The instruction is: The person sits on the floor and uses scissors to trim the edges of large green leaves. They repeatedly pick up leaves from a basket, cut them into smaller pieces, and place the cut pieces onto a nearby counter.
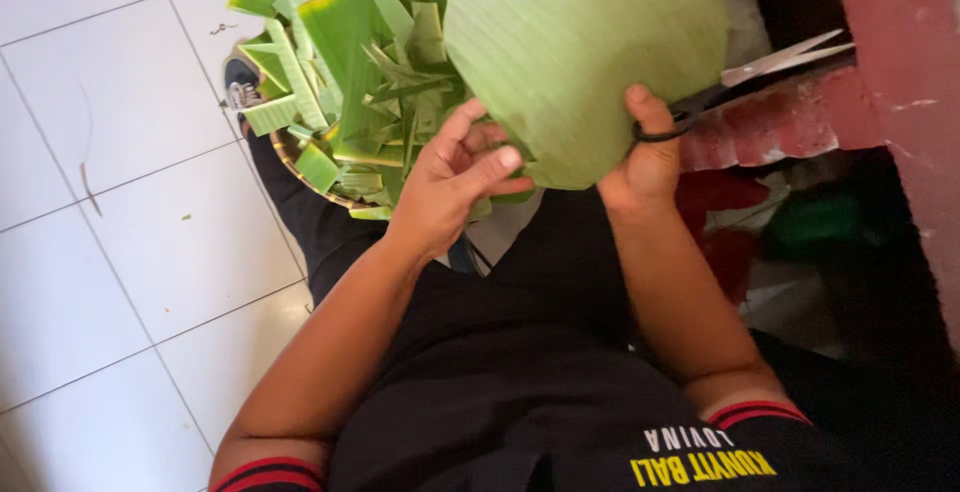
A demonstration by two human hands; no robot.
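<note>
A large rounded piece of green leaf [585, 52] is held up in front of me. My left hand [450, 187] pinches its lower left edge between thumb and fingers. My right hand [645, 167] grips black-handled scissors [745, 77] by the finger loops, just behind the leaf's right edge. The silver blades stand slightly apart and point right, away from the leaf. Part of the scissors' handle is hidden by the leaf and my thumb.
A shallow basket [290, 152] heaped with cut green leaf strips [350, 82] rests over my left leg. White floor tiles [110, 202] spread to the left. A red step or wall [885, 62] rises at the right, with dark clutter below it.
</note>
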